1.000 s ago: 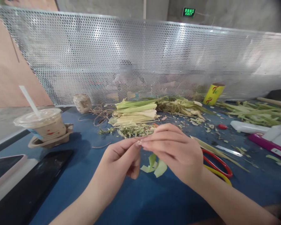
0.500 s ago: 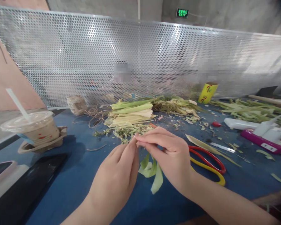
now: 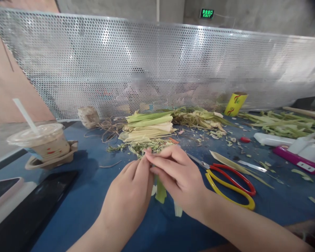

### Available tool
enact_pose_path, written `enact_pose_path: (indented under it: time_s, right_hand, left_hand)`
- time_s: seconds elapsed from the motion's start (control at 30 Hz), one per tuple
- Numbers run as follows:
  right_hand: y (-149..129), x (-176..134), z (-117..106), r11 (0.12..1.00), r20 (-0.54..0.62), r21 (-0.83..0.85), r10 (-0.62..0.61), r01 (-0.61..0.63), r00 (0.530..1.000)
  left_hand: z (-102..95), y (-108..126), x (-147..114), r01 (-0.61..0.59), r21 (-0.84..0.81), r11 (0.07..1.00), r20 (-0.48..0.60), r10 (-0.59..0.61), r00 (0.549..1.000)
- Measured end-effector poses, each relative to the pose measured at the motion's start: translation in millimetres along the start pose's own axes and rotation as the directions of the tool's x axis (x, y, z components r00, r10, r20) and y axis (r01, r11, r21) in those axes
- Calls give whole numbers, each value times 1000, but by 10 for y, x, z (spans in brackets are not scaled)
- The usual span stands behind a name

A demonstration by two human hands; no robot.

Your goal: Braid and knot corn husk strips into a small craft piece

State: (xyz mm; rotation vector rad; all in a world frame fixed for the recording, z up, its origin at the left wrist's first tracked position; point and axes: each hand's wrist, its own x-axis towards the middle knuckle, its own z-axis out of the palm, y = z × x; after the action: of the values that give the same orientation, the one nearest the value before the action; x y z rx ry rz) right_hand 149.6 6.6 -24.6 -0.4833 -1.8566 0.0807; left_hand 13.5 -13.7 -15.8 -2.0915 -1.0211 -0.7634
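Note:
My left hand [image 3: 130, 194] and my right hand [image 3: 180, 175] meet over the middle of the table, fingertips pinched together. Green strips of corn husk [image 3: 161, 190] hang down below the fingers; the part inside the pinch is hidden. Just beyond the fingertips lies a tangle of thin greenish scraps [image 3: 141, 146]. A stack of corn husks [image 3: 149, 124] is behind that. Scissors with red and yellow handles [image 3: 231, 183] rest on the table to the right of my right hand, blades pointing towards the fingers.
On the left are a lidded drink cup [image 3: 46, 143] in a cardboard holder and a black flat object [image 3: 39, 196]. Brown twine [image 3: 111, 129] lies behind. A blade [image 3: 252, 166], a purple power strip [image 3: 299, 159] and a yellow roll [image 3: 235, 104] are to the right. Perforated metal screens the back.
My fingers stay pinched together while the hanging husk strips have turned and now show less. My right hand has shifted slightly left, uncovering more of the scissors. The view has shifted a little.

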Motion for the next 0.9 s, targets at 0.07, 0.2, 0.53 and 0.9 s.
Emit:
enact_pose_path:
  time_s: [0.07, 0.2, 0.53, 0.9]
  right_hand:
    - [0, -6, -4, 1000, -22, 12, -10, 10, 1000]
    - [-14, -3, -20, 999, -57, 30, -23, 25, 998]
    - [54, 119, -141, 953, 93, 120, 268, -278, 959]
    - [105, 173, -265, 984, 210, 79, 138, -157, 968]
  left_hand:
    - [0, 9, -10, -24, -15, 1000, -15, 24, 1000]
    - [-41, 50, -10, 107, -193, 975, 7, -108, 994]
    - [-185, 11, 143, 766, -526, 369, 663, -386, 641]
    - [-179, -125, 144, 838, -537, 91, 800, -259, 541]
